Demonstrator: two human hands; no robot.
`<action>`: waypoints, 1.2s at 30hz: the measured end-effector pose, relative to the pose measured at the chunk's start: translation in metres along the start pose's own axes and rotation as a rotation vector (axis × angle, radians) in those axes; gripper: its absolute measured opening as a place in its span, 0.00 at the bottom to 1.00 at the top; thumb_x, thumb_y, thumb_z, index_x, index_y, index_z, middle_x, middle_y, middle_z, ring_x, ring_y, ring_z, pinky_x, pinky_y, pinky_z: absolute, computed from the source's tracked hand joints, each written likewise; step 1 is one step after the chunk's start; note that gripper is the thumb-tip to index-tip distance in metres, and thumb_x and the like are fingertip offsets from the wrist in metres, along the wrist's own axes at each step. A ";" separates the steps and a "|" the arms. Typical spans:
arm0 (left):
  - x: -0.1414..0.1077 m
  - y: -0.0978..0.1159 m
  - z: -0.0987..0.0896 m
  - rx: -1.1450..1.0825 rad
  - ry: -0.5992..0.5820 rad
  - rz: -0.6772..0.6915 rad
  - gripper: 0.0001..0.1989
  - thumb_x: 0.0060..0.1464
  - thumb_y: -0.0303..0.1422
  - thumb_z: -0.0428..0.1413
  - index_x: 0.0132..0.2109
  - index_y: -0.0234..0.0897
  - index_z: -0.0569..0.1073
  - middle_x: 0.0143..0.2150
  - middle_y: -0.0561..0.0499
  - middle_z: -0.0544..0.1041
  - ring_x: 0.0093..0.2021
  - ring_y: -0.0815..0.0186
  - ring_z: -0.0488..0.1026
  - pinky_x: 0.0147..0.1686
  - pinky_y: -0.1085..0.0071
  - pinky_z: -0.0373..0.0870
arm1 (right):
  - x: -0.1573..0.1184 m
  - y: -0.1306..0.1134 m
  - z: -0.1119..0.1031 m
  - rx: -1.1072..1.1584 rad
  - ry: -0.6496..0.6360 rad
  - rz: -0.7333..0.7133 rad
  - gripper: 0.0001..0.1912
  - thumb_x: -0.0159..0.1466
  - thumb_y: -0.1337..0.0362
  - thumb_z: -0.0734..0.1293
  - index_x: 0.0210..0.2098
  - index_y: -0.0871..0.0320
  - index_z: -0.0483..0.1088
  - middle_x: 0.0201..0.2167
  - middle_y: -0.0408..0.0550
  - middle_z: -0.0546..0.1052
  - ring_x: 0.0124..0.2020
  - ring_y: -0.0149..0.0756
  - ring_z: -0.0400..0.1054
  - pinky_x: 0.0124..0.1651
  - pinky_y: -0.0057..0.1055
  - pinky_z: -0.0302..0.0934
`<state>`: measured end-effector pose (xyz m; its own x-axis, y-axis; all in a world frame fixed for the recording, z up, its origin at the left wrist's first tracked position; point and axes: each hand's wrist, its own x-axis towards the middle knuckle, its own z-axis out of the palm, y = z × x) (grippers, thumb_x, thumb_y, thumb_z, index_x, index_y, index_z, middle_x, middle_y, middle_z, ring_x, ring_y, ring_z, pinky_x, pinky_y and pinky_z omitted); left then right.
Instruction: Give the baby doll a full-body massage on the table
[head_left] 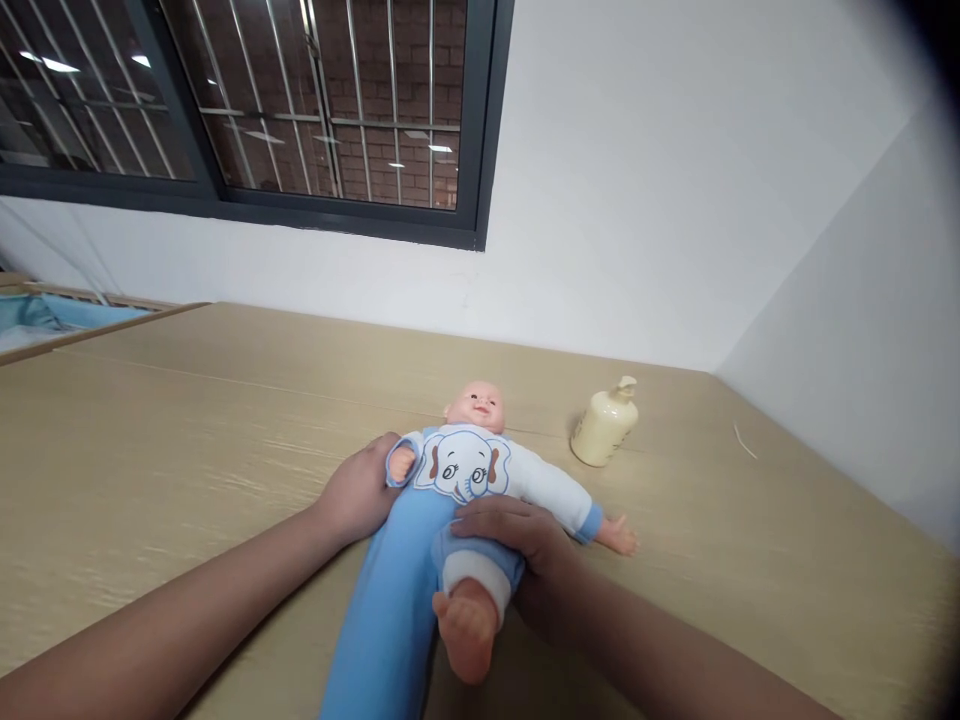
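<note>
A baby doll (465, 470) lies on its back on the wooden table, its head toward the wall. It wears a white top with an elephant face and blue trousers. My left hand (365, 490) is at the doll's side by its sleeve cuff, its fingers partly hidden behind the doll. My right hand (525, 545) is wrapped round the doll's bent leg, just above the white trouser cuff. The bare foot (466, 635) of that leg points toward me, while the other blue trouser leg (386, 620) stretches straight down out of view.
A cream pump bottle (604, 428) stands on the table (187, 430) to the right of the doll's head. A thin pale strip (745, 440) lies farther right. White walls and a barred window (330, 100) border the far side. A blue-lined crib (67, 315) shows at left.
</note>
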<state>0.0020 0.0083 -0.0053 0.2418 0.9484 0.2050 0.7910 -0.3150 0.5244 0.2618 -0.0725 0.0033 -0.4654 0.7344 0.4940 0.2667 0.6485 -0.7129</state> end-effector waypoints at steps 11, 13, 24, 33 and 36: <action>0.013 -0.034 0.001 -0.453 0.112 -0.158 0.19 0.48 0.45 0.58 0.41 0.36 0.72 0.42 0.44 0.78 0.46 0.48 0.75 0.46 0.56 0.72 | -0.011 -0.027 -0.016 0.041 -0.134 -0.089 0.29 0.58 0.71 0.71 0.57 0.45 0.68 0.50 0.45 0.77 0.51 0.42 0.73 0.56 0.39 0.68; 0.013 -0.036 0.002 -0.505 0.121 -0.176 0.21 0.47 0.46 0.59 0.44 0.35 0.73 0.44 0.43 0.79 0.48 0.46 0.75 0.47 0.55 0.72 | -0.011 -0.035 -0.016 -0.015 -0.244 -0.125 0.30 0.54 0.71 0.72 0.56 0.47 0.69 0.53 0.45 0.76 0.56 0.42 0.70 0.61 0.40 0.64; 0.012 -0.035 0.002 -0.563 0.162 -0.205 0.23 0.44 0.46 0.63 0.43 0.34 0.77 0.42 0.44 0.80 0.47 0.46 0.75 0.48 0.55 0.72 | -0.038 -0.012 0.028 -0.608 -0.314 -0.407 0.05 0.68 0.60 0.66 0.43 0.45 0.74 0.65 0.48 0.68 0.63 0.52 0.62 0.57 0.50 0.63; 0.012 -0.029 0.003 -0.756 0.149 -0.264 0.25 0.44 0.47 0.64 0.42 0.31 0.76 0.33 0.45 0.79 0.37 0.51 0.77 0.39 0.58 0.74 | -0.040 -0.007 0.039 -0.647 -0.169 -0.494 0.04 0.66 0.62 0.67 0.42 0.48 0.71 0.63 0.52 0.70 0.61 0.53 0.64 0.55 0.52 0.65; 0.013 -0.031 0.003 -0.643 0.144 -0.233 0.24 0.47 0.48 0.61 0.44 0.32 0.76 0.36 0.44 0.80 0.40 0.50 0.77 0.41 0.58 0.73 | -0.032 -0.024 0.019 -0.490 -0.273 -0.347 0.16 0.61 0.60 0.70 0.48 0.52 0.70 0.62 0.54 0.71 0.60 0.51 0.66 0.59 0.47 0.65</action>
<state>-0.0178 0.0301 -0.0209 -0.0059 0.9937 0.1116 0.3131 -0.1042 0.9440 0.2544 -0.1154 -0.0045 -0.7735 0.4313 0.4644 0.3862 0.9018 -0.1941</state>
